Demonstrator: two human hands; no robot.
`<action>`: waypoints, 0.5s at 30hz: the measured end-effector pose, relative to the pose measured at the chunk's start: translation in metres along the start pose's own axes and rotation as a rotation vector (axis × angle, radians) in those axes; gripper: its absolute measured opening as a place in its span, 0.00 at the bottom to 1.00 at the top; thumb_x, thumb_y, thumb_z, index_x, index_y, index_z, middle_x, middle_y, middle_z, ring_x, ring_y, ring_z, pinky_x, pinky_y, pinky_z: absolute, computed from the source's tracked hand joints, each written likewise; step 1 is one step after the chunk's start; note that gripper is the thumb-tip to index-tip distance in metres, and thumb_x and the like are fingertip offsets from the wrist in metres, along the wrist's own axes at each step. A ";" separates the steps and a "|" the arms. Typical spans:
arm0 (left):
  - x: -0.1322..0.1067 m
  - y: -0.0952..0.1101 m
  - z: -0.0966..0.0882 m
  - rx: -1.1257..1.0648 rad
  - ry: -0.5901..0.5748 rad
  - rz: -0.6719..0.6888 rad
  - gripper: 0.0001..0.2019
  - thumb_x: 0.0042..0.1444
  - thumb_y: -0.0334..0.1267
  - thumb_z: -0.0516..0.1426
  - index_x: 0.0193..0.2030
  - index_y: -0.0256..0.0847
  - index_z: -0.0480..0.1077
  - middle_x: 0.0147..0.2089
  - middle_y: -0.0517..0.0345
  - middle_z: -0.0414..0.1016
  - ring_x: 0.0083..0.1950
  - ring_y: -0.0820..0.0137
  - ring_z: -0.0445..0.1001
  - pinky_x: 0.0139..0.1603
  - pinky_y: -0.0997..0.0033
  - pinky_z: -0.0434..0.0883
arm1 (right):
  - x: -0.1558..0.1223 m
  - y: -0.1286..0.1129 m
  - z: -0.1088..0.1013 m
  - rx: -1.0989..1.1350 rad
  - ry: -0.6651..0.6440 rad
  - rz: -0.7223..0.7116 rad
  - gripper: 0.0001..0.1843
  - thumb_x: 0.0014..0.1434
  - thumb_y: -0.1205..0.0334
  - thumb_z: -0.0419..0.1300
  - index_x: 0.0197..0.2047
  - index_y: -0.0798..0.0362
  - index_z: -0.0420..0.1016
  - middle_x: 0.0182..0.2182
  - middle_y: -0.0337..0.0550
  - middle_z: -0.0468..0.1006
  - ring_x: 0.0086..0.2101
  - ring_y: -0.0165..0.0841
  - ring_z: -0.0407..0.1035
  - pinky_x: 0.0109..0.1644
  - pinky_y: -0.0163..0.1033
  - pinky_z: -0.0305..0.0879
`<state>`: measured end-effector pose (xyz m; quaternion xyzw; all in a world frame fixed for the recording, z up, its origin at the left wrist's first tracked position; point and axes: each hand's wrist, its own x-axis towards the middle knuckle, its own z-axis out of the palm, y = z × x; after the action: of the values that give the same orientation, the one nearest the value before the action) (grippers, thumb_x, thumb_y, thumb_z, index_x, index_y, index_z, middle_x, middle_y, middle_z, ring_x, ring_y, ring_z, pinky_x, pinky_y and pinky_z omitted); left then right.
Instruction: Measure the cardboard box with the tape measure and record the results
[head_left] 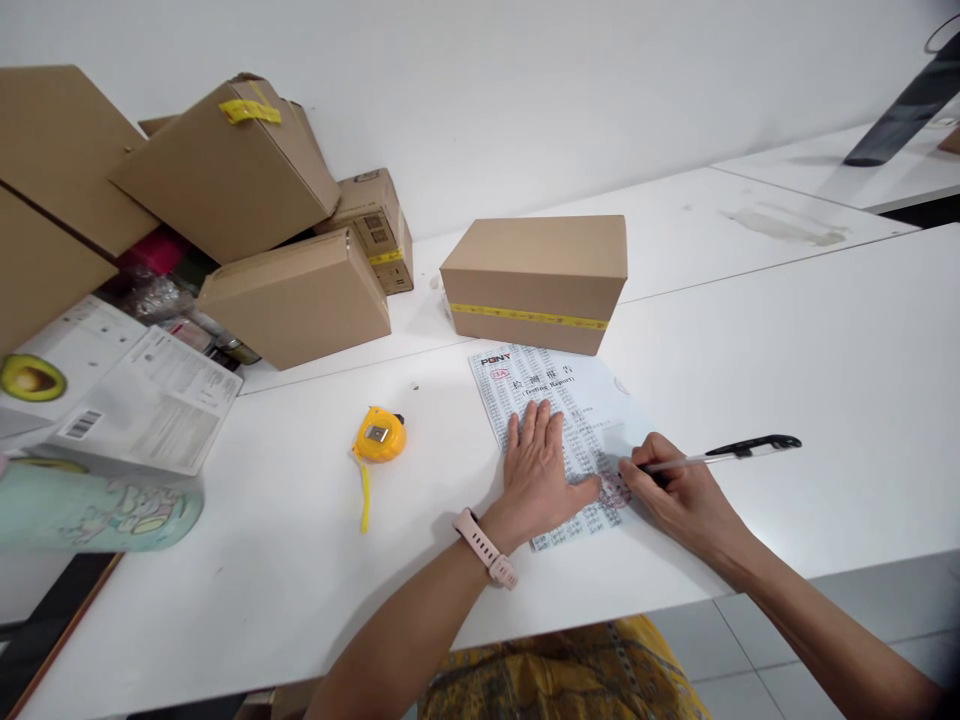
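Observation:
A printed testing report lies on the white table in front of me, its upper edge close to a cardboard box. Flat on the paper rests my left hand, fingers stretched out and thumb spread to the right. My right hand grips a pen with a clear barrel and a black cap on its rear end. The pen's tip is hidden by the fingers, near a red round stamp low on the page, so I cannot tell whether it touches the paper.
A yellow tape measure with a short piece of tape out lies to the left. The cardboard box with yellow tape stands behind the report. More boxes, a white avocado-printed box and a mint-green bottle crowd the left side.

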<state>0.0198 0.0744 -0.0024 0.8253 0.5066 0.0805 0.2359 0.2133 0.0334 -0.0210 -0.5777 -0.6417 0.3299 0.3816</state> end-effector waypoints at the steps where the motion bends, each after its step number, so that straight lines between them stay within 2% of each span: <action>1: 0.000 0.000 0.000 0.001 0.000 0.000 0.43 0.56 0.56 0.55 0.71 0.32 0.46 0.77 0.44 0.36 0.77 0.59 0.28 0.76 0.48 0.34 | 0.000 0.000 0.000 0.000 -0.004 -0.004 0.18 0.65 0.50 0.56 0.26 0.48 0.61 0.21 0.35 0.62 0.22 0.29 0.53 0.24 0.37 0.50; 15: -0.001 0.001 -0.001 -0.001 -0.002 0.002 0.43 0.56 0.56 0.55 0.71 0.30 0.47 0.77 0.43 0.36 0.77 0.59 0.28 0.76 0.49 0.34 | 0.000 0.001 0.000 -0.021 0.003 0.013 0.17 0.66 0.52 0.55 0.27 0.48 0.61 0.21 0.36 0.62 0.22 0.29 0.53 0.25 0.37 0.51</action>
<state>0.0195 0.0740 -0.0010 0.8257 0.5057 0.0803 0.2365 0.2134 0.0337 -0.0218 -0.5862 -0.6410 0.3248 0.3742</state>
